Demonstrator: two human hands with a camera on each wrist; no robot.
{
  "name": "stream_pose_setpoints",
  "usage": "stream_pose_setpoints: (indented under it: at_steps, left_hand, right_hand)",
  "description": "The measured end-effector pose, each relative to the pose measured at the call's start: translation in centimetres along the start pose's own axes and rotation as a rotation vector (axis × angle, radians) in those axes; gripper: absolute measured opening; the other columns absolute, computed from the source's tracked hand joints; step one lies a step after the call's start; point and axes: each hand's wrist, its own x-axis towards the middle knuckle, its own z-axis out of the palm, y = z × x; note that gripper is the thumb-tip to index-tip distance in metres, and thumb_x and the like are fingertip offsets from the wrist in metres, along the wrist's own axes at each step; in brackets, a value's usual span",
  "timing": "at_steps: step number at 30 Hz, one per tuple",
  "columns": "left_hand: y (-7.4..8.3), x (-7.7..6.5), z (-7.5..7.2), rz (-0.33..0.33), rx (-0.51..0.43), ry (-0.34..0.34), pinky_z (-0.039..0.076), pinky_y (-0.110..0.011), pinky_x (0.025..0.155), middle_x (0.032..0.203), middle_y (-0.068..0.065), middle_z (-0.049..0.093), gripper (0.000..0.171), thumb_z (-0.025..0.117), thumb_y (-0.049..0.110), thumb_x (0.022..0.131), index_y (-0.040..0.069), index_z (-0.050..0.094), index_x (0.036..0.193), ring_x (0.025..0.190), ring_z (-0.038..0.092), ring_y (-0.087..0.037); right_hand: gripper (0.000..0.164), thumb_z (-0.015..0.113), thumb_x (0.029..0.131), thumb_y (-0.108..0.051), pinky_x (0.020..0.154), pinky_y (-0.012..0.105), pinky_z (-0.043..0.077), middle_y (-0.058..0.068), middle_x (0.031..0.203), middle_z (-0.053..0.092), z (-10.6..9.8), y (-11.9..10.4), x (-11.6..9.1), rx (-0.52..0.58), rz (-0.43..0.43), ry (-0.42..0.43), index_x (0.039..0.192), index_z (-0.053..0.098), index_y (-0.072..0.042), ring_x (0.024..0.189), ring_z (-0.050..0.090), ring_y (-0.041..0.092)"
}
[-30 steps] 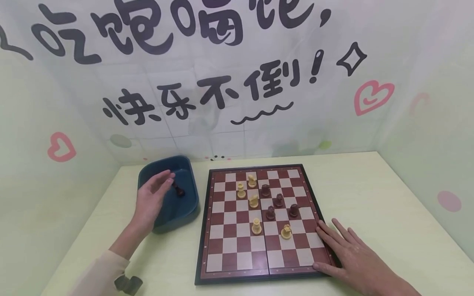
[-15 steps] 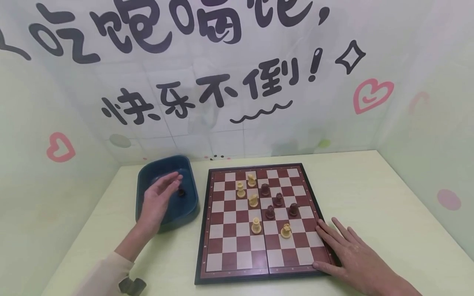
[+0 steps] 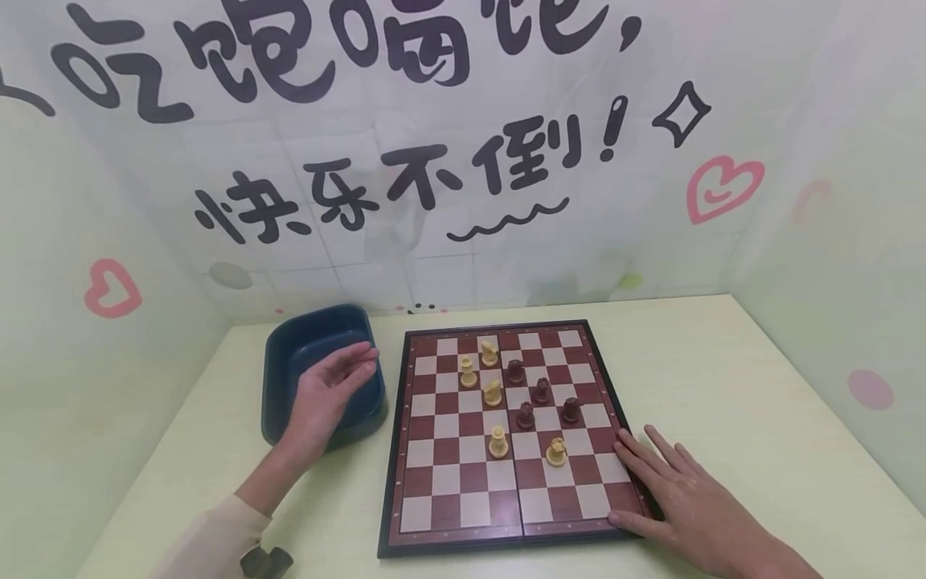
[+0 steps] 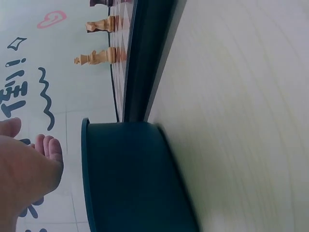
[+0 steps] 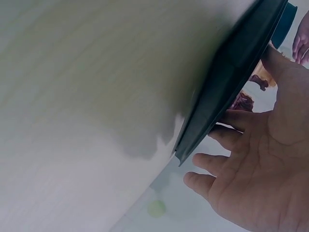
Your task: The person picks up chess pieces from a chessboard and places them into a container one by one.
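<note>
Your left grip [image 3: 325,396], relaxed and seemingly empty, hung over the bin [image 3: 284,358] left of the board [image 3: 447,478]; your right grip [image 3: 686,495] lay spread on the board's right edge, where light pressure seemed best for keeping its chess pieces [image 3: 497,445] upright.

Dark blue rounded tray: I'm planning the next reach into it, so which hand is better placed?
Left, most likely: the left hand hovers over the tray, while the right hand touches the right edge of the red-brown and white checkered board, which lies between that hand and the tray.
</note>
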Motion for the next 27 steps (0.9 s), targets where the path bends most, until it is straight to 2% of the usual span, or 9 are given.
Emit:
stream_pose_setpoints:
  at_steps: [4,10,13,20,24,27]
  left_hand:
    - [0.0,-0.1,0.6,0.016,0.017,-0.030,0.051,-0.024,0.095,0.118,-0.003,0.071,0.040,0.068,0.007,0.099,-0.013,0.057,0.131,0.109,0.066,-0.012]
    - [0.4,-0.5,1.9,0.041,0.029,-0.081,0.051,-0.024,0.095,0.122,-0.018,0.067,0.037,0.068,0.003,0.098,-0.011,0.059,0.131,0.109,0.066,-0.016]
    - [0.4,-0.5,2.5,0.028,0.016,-0.116,0.051,-0.024,0.096,0.126,-0.024,0.064,0.039,0.069,0.001,0.097,-0.011,0.058,0.132,0.113,0.065,-0.019]
    - [0.0,-1.0,3.4,-0.027,0.014,-0.179,0.052,-0.027,0.096,0.132,-0.020,0.063,0.046,0.072,0.005,0.095,-0.005,0.057,0.137,0.119,0.063,-0.024]
    - [-0.3,-1.3,3.7,-0.018,0.012,-0.215,0.052,-0.027,0.096,0.134,-0.024,0.060,0.046,0.072,0.008,0.096,-0.001,0.057,0.139,0.120,0.063,-0.028]
    - [-0.4,-1.3,3.9,-0.013,-0.003,-0.229,0.051,-0.027,0.097,0.134,-0.026,0.059,0.045,0.071,0.008,0.097,0.000,0.057,0.139,0.123,0.059,-0.036]
  right_hand:
    - [0.090,0.060,0.089,-0.072,0.113,0.017,-0.014,0.004,0.160,0.040,-0.1,-0.1,0.1,0.000,-0.003,0.003,0.153,0.047,-0.010,0.148,0.025,0.038]
    - [0.092,0.060,0.087,-0.075,0.112,0.016,-0.014,0.005,0.159,0.040,-0.1,-0.2,0.0,0.013,0.021,-0.015,0.153,0.047,-0.012,0.148,0.025,0.038]
    - [0.092,0.061,0.086,-0.075,0.110,0.015,-0.014,0.006,0.158,0.041,-0.1,-0.2,-0.1,0.014,0.030,-0.016,0.153,0.048,-0.012,0.148,0.026,0.037]
    - [0.091,0.062,0.087,-0.073,0.110,0.015,-0.015,0.007,0.158,0.041,-0.1,-0.3,-0.1,0.010,0.025,-0.002,0.153,0.048,-0.012,0.147,0.027,0.037]
    - [0.090,0.063,0.087,-0.072,0.110,0.014,-0.014,0.006,0.158,0.042,-0.1,-0.2,-0.1,-0.004,0.007,0.014,0.152,0.048,-0.011,0.147,0.028,0.037]
    - [0.091,0.063,0.087,-0.072,0.110,0.014,-0.014,0.005,0.158,0.042,-0.2,-0.2,-0.1,-0.009,0.005,0.013,0.152,0.048,-0.011,0.147,0.028,0.036]
